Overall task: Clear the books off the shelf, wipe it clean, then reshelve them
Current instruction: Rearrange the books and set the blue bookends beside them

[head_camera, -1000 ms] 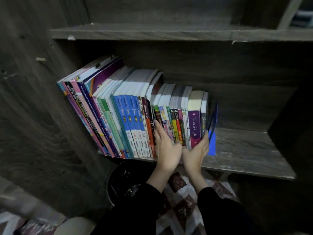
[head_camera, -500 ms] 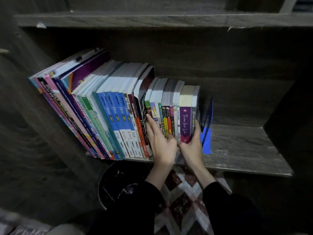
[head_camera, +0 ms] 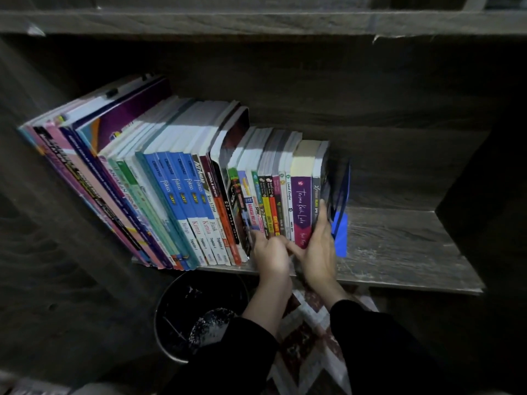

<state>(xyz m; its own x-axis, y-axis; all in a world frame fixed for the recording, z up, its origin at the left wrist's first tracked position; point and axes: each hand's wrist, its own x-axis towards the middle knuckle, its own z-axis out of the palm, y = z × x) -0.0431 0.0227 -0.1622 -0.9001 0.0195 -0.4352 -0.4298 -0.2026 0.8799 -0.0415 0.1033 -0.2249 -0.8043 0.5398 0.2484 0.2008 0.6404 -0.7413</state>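
A row of books (head_camera: pixel 182 178) leans to the left on the wooden shelf (head_camera: pixel 399 246). The smaller books (head_camera: pixel 273 201) stand at the right end of the row, ending in a purple-spined book (head_camera: pixel 301 206). My left hand (head_camera: pixel 269 253) curls its fingers in at the left side of this small group, near the bottoms of the spines. My right hand (head_camera: pixel 318 246) grips the group's right side, thumb across the spines and fingers along the outermost cover. A blue bookend (head_camera: pixel 340 206) stands just right of my right hand.
A black waste bin (head_camera: pixel 199 315) sits on the floor below the shelf's front edge, left of my arms. A patterned rug (head_camera: pixel 308 352) lies under my arms. The shelf board to the right of the bookend is bare wood. Another shelf (head_camera: pixel 256 21) runs above.
Both hands have closed in around the small books at the right end of the row; the left fingers have curled in from flat. The camera has moved closer to the shelf.
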